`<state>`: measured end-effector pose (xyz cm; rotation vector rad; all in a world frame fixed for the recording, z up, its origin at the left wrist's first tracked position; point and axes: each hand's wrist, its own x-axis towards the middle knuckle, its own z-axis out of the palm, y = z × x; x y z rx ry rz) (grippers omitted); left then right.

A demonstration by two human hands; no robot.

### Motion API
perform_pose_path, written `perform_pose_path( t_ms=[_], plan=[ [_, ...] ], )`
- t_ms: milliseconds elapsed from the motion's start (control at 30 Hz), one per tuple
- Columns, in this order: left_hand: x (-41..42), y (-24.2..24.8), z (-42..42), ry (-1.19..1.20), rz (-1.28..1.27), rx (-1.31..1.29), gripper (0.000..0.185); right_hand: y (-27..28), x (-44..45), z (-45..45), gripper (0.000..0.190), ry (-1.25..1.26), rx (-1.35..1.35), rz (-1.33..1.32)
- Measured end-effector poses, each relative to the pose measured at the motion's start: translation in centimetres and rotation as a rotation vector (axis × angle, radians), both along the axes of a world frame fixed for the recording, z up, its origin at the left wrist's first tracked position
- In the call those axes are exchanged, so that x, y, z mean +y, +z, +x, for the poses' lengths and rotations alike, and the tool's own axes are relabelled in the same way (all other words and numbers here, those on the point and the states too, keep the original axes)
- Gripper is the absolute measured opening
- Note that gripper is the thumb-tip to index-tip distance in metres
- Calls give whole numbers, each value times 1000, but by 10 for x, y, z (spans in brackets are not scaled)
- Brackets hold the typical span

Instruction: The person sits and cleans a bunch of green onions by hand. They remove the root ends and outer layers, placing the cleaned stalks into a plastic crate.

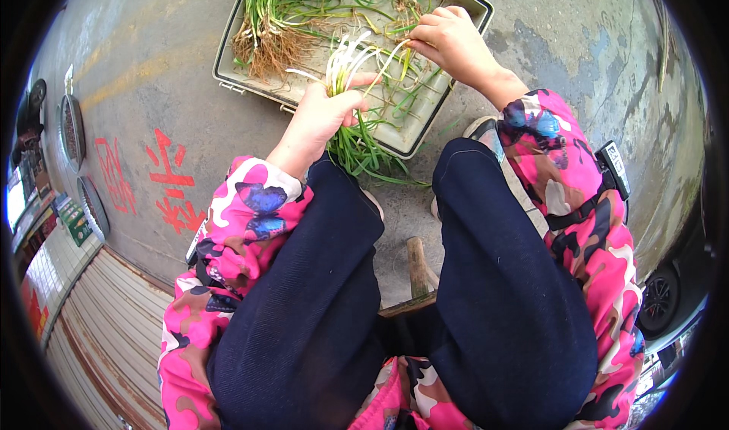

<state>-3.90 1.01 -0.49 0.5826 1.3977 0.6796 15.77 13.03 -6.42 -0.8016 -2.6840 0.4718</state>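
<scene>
My left hand (326, 114) is closed around a bunch of thin green alliums (364, 148), likely scallions or wild garlic. Their white ends (348, 59) point up and away from me, and the green leaves hang below the fist. Between its thumb and fingertips, my right hand (453, 45) pinches the white end of one stalk (392, 62) that leans out from the bunch. Both hands are over a shallow plastic tray (407, 139) with a dark rim. A larger heap of alliums (273, 37) with brown, tangled roots lies in its far left part.
Loose roots and yellowed leaves (407, 8) litter the tray. Below are my knees and a wooden stool (417, 265). Round trays (71, 131) stand on the concrete floor (154, 42) at far left, near a green box (74, 222). A vehicle wheel (658, 299) shows at right.
</scene>
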Motion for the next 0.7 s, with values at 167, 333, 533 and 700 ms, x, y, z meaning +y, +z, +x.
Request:
perform_pose_path(
  t_ms=[167, 333, 533, 700],
  plan=[
    [1, -1, -2, 21, 63, 2, 29, 2, 0, 1, 15, 132, -17, -131],
    [0, -3, -7, 82, 6, 109, 24, 7, -2, 0, 15, 110, 156, -631],
    [1, -16, -12, 158, -33, -8, 21, 14, -22, -16, 16, -139, 858, -1549],
    [-2, -21, -18, 229, -86, -38, 23, 25, 1, -12, 12, -178, 1330, -1605]
  ],
)
